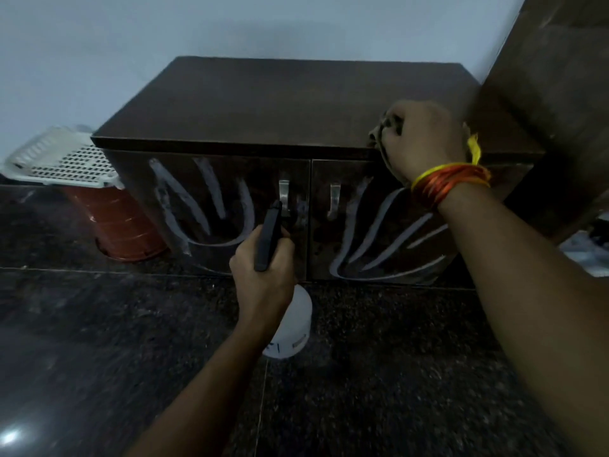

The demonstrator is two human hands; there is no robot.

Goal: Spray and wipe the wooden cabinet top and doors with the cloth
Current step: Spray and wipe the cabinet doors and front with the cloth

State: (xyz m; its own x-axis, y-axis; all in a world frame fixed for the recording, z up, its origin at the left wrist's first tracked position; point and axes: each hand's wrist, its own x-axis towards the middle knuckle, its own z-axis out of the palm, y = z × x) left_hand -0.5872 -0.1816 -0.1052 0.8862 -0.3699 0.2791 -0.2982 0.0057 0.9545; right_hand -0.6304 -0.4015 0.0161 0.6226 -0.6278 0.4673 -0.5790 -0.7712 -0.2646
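Observation:
A low dark wooden cabinet [263,103] stands against the pale wall. Its two doors carry white looping smears, on the left door [204,209] and the right door [379,232], with metal handles [284,192] at the middle. My left hand [263,278] grips a spray bottle with a black trigger head [268,235] and a white body [293,328], its nozzle pointing at the left door's handle. My right hand [425,140] presses a crumpled brownish cloth [382,130] on the front right edge of the cabinet top. Red and yellow threads circle that wrist.
A white perforated basket [62,156] lies over a reddish-brown bucket [122,222] left of the cabinet. A taller dark wooden unit [553,77] rises at the right. The floor [99,324] is dark speckled stone. Pale clutter [590,252] shows at the far right.

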